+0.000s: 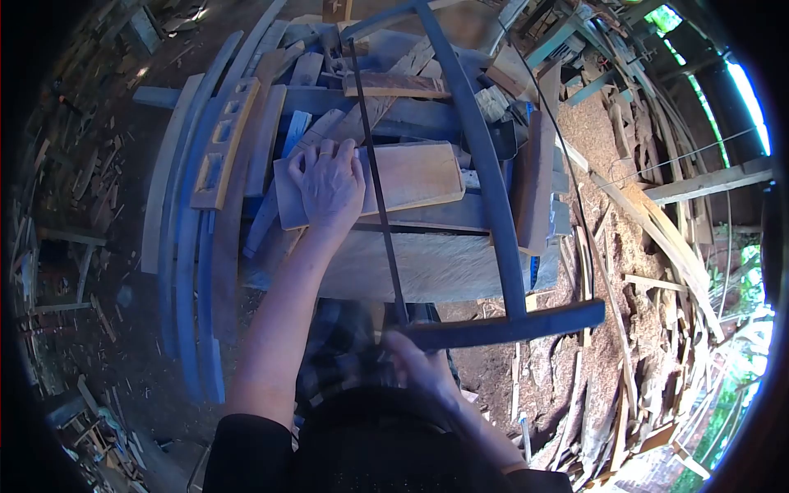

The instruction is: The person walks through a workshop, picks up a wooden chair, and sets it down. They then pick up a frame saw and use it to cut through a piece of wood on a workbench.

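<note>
A pale wooden board (419,177) lies across a pile of wood pieces. My left hand (331,182) presses on its left part, with bent fingers reaching to its far edge. In my right hand (411,357), partly blurred and close to my body, is the lower end of a large wooden frame saw (485,156). The saw's thin dark blade (374,172) crosses over the board just right of my left hand. A taut cord (567,156) runs along the frame's right side.
Long planks (185,238) lie along the left side of the bench, beside a piece with rectangular mortises (222,140). A thick plank (444,263) forms the near edge. Sawdust (604,131) and long offcuts (666,230) cover the ground at right.
</note>
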A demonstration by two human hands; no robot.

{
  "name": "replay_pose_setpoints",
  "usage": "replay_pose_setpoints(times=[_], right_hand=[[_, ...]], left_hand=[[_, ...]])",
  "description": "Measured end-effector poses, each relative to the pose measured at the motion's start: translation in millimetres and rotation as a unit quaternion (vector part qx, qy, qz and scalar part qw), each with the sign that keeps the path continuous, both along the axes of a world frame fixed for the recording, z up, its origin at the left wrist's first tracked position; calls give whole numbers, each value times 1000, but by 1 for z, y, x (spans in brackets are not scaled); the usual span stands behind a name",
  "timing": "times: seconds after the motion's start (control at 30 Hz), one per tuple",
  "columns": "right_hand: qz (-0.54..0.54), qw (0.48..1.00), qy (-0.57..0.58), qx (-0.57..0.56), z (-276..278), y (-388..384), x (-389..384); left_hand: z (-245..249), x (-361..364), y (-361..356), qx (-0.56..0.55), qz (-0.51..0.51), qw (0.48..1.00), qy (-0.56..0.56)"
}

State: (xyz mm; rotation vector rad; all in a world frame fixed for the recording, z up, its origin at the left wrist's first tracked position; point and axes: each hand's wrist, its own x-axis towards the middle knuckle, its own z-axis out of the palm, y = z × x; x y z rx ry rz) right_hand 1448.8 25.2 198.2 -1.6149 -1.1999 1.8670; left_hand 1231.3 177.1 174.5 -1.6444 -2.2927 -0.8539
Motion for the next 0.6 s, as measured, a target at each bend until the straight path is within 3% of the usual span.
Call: replay_pose_setpoints(times=[0.1,0.27,0.37,0.4,0.53,0.6], right_hand=[[-30,996,57,-65,4,-4,-8],[-28,999,15,10,10,67,-47],[-9,1000,-5,26,12,61,-32],[3,999,36,27,10,48,-23],[9,999,-23,-47,11,13,-6],[-22,995,32,-97,15,13,-15]], left_hand=[[0,-1,-1,6,-7,1000,7],[-3,-2,-1,40,-15,999,11],[-4,-1,-1,33,-3,999,4],[-4,-1,0,25,1,1000,5],[-2,-2,1,26,-7,1000,-4],[1,-2,0,7,-13,1000,-21]])
